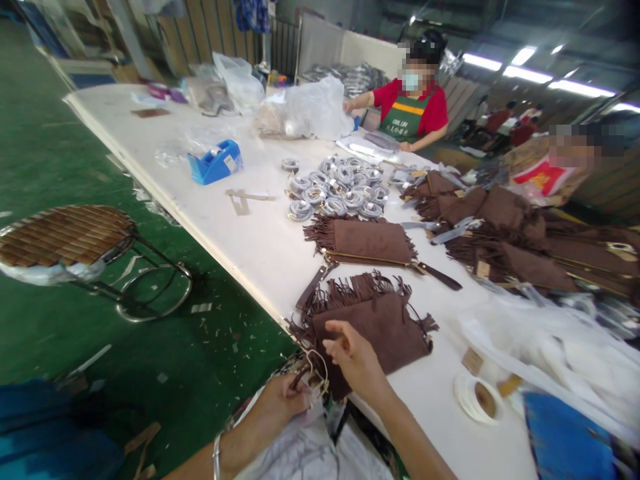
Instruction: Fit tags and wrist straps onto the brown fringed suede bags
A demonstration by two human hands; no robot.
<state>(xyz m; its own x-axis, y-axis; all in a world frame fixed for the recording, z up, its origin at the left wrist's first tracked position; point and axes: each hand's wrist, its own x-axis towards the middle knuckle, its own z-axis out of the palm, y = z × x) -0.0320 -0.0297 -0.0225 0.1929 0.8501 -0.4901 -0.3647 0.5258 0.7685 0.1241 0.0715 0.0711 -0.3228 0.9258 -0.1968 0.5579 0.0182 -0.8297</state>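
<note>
Left hand (293,397): fingers pinched on a dark strap (299,379) | Right hand (353,357): loosely curled, grasping nothing, over a brown fringed bag (385,327); contact unclear | Bag: on the surface (265,233), under and just beyond the right hand | Second bag (370,241): farther beyond that hand | Tape roll (465,400): to its right

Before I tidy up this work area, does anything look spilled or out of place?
Yes: pale scraps litter the green floor beside the round slatted stool, looking like stray waste. The fringed brown bag by the right hand also appears to overhang the white table's edge, so it seems partly unsupported.
</note>
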